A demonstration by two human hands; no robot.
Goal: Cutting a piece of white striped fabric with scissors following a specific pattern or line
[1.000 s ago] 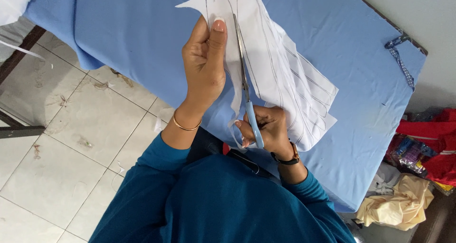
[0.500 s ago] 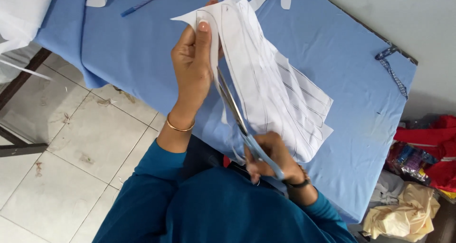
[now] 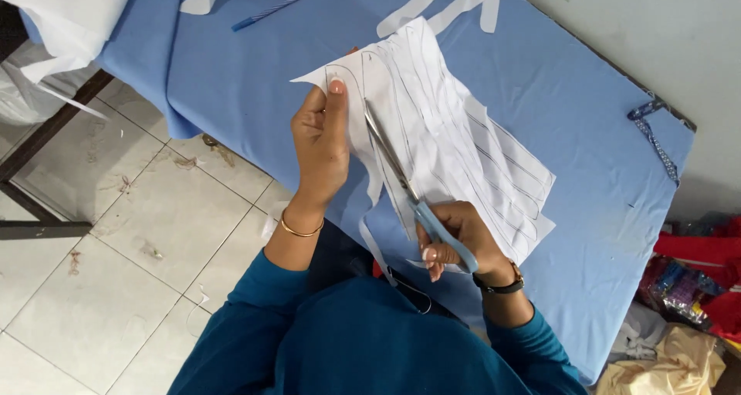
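A white paper sheet (image 3: pixel 455 132) with drawn curved lines lies partly over the blue-covered table (image 3: pixel 579 109). My left hand (image 3: pixel 320 144) pinches its near-left edge and lifts it. My right hand (image 3: pixel 455 240) grips blue-handled scissors (image 3: pixel 405 186), whose blades run up into the paper along a line. A thin cut strip (image 3: pixel 374 233) hangs down from the sheet between my hands.
White paper strips (image 3: pixel 448 5) and a blue pen (image 3: pixel 266 13) lie at the far end of the table. A white bag (image 3: pixel 54 16) sits at the left corner. Tiled floor (image 3: pixel 116 271) is on the left, and coloured cloth and bags (image 3: pixel 687 302) are piled at the right.
The scissors have run further up into the paper, and a narrow strip now hangs free. My left hand has shifted its grip along the sheet's edge. The view has moved too.
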